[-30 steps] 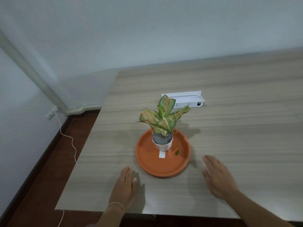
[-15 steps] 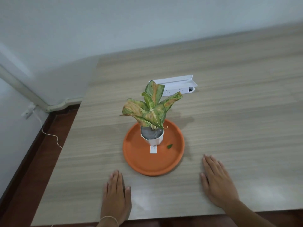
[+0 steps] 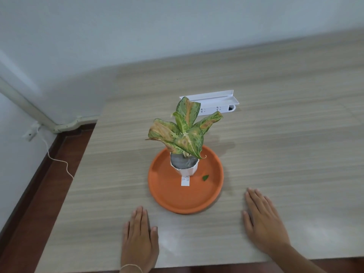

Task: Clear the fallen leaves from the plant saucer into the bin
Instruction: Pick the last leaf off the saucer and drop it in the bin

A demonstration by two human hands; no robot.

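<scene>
A small green fallen leaf (image 3: 205, 177) is seen lying in the round orange plastic saucer (image 3: 167, 194), just right of the white faceted pot (image 3: 185, 170). A white label (image 3: 185, 181) is fixed below the pot; its print cannot be read. The left hand (image 3: 138, 240) and right hand (image 3: 264, 221) are laid flat and empty on the pale wood-grain bench (image 3: 285, 154), fingers extended.

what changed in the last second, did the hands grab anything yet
Nothing was taken hold of. The left hand flattened onto the table; the rest is mostly the camera shifting. The right hand stays flat, and the small leaf still lies in the orange saucer beside the white pot.
</scene>
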